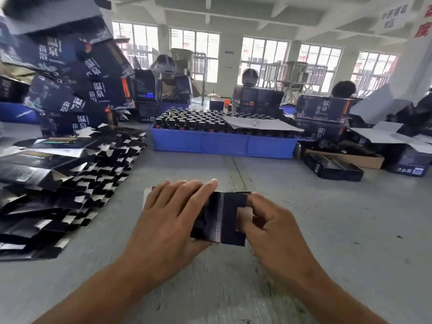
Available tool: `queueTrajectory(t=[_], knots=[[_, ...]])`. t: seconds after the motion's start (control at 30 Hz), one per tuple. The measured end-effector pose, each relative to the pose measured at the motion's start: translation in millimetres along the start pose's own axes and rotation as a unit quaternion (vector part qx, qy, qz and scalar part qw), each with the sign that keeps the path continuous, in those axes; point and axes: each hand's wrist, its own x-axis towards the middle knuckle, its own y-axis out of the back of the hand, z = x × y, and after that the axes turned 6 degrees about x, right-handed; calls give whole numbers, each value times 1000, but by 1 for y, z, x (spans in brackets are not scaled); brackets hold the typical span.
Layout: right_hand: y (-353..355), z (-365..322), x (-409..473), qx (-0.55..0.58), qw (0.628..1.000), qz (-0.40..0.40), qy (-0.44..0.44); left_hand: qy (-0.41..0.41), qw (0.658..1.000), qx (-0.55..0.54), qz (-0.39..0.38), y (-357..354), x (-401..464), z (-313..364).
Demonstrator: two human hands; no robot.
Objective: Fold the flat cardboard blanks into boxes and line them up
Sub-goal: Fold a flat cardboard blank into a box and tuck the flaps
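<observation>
I hold a dark cardboard blank point(224, 218) low over the grey floor, partly folded into a box shape. My left hand point(168, 220) lies over its left part, fingers spread across the top and thumb underneath. My right hand point(268, 225) grips its right end, fingers curled round a flap there. A large pile of flat dark blanks point(63, 183) with silver flaps spreads across the floor at my left. Above it, folded dark boxes point(77, 85) with white lettering stand stacked in a leaning heap.
A blue crate point(222, 142) full of dark bottles sits ahead, partly covered by a grey sheet point(259, 123). More printed boxes point(322, 111), a brown carton point(364, 160) and a flat black box point(332, 168) lie at the right. Other people sit beyond the crate.
</observation>
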Motion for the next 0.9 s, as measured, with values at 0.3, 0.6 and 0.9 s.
queueTrajectory(t=[0.3, 0.6, 0.9], knots=[[8, -6, 0, -26, 998, -19, 51, -8, 1000, -21, -22, 23, 7, 7], [14, -5, 1, -26, 997, 13, 72, -40, 999, 2, 36, 17, 3, 8], [8, -9, -4, -28, 995, 32, 85, -10, 999, -39, 19, 22, 0, 6]])
